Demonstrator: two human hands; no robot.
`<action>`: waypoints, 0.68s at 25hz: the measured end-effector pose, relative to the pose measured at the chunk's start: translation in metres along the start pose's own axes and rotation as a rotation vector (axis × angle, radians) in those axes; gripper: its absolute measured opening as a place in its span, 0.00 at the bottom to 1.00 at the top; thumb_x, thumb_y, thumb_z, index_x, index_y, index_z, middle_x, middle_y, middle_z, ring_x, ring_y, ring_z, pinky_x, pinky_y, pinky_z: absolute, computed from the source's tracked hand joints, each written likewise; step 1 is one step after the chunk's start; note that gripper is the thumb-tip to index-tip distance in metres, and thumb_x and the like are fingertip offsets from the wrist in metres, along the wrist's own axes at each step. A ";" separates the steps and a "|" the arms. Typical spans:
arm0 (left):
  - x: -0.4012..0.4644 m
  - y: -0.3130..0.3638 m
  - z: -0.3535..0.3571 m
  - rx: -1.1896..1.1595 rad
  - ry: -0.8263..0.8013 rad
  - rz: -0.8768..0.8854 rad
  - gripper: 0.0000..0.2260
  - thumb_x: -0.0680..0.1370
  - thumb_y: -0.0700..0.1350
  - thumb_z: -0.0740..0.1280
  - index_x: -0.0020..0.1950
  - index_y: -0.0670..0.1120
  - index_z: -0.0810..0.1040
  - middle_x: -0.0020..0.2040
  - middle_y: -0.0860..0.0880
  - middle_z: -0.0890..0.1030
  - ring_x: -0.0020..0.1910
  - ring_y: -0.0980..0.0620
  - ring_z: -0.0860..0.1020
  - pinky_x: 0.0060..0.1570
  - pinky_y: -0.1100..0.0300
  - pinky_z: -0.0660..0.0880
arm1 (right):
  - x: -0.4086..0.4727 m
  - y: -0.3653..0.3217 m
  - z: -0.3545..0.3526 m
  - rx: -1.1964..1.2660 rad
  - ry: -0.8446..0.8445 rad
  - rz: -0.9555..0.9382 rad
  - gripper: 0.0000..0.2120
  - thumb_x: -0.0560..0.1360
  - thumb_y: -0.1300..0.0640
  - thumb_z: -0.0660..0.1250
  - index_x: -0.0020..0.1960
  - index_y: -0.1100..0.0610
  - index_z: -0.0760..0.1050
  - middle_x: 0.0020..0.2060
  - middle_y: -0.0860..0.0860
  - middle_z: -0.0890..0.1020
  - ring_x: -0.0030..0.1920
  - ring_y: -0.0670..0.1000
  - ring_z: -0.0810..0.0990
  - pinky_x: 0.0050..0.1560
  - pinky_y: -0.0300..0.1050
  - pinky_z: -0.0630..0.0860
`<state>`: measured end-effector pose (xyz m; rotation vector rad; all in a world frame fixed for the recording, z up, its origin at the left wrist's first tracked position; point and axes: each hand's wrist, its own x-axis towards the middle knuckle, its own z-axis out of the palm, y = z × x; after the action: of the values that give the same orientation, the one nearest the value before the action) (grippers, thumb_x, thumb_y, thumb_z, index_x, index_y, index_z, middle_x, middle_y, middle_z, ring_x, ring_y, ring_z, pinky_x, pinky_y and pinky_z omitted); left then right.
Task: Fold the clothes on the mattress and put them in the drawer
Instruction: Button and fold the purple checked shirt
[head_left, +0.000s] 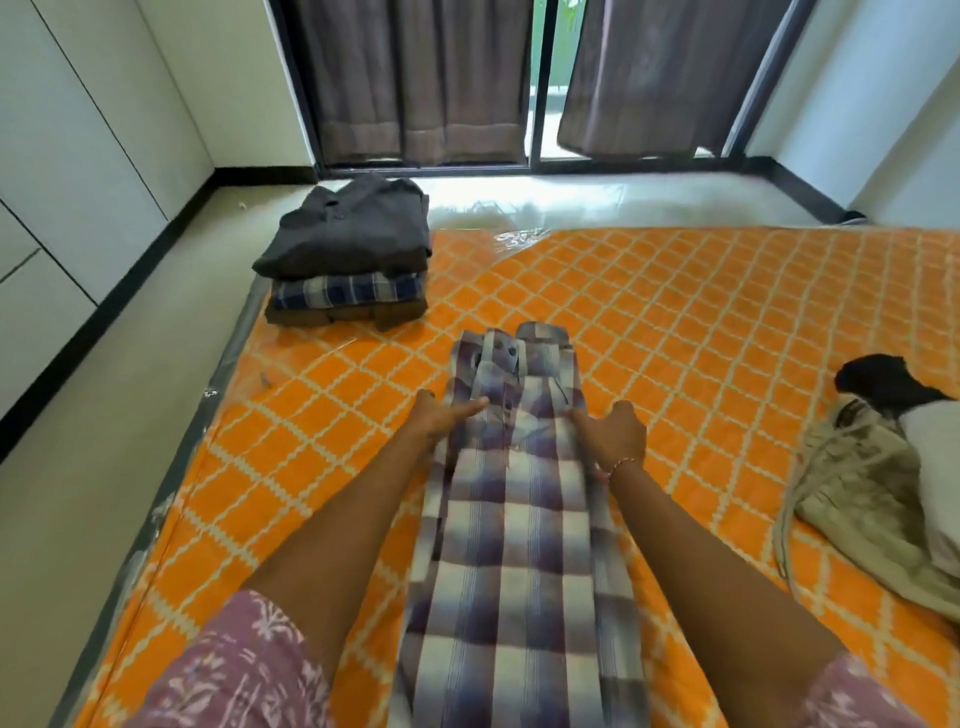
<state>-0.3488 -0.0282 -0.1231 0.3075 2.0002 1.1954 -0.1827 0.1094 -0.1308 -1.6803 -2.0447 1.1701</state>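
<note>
Purple-and-white checked cotton shirt (511, 525) lies lengthwise on the orange mattress with a cream lattice pattern (691, 332), sides folded inward into a long narrow strip, collar at the far end; left hand (441, 423) rests at the shirt's left edge, fingers extended across the cloth, grip released; right hand (613, 434) curls its fingers round the shirt's right folded edge, a thin pink bracelet at the wrist; both arms wear short mauve floral sleeves; at the mattress's far left corner sits a stack of folded clothes (345, 260), dark grey on top, blue plaid and brown beneath; at the right edge lies a heap of unfolded beige, white and black garments (878, 467); beyond, grey curtains (415, 78) hang over a glass door.
</note>
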 end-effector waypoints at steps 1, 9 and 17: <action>0.014 0.005 -0.001 -0.085 -0.018 -0.032 0.32 0.70 0.51 0.75 0.66 0.37 0.66 0.62 0.45 0.72 0.63 0.44 0.71 0.56 0.51 0.72 | 0.017 -0.008 0.001 0.177 -0.034 0.066 0.21 0.72 0.45 0.71 0.45 0.64 0.75 0.38 0.59 0.76 0.37 0.56 0.77 0.36 0.46 0.71; 0.061 -0.001 0.011 -0.266 0.137 -0.036 0.11 0.72 0.40 0.73 0.52 0.40 0.75 0.48 0.43 0.79 0.45 0.45 0.78 0.46 0.52 0.78 | 0.079 -0.034 0.036 0.639 -0.347 0.212 0.25 0.68 0.60 0.76 0.60 0.72 0.74 0.46 0.65 0.80 0.37 0.59 0.80 0.47 0.59 0.79; -0.045 0.037 -0.005 -0.444 0.040 0.300 0.08 0.74 0.32 0.69 0.45 0.45 0.76 0.38 0.47 0.79 0.34 0.53 0.80 0.33 0.60 0.76 | -0.030 -0.061 -0.038 0.711 -0.150 -0.312 0.06 0.73 0.65 0.70 0.49 0.62 0.79 0.34 0.46 0.84 0.33 0.44 0.82 0.32 0.37 0.77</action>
<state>-0.3282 -0.0369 -0.0690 0.3664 1.6981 1.8039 -0.1922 0.0975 -0.0545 -0.9269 -1.5861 1.6701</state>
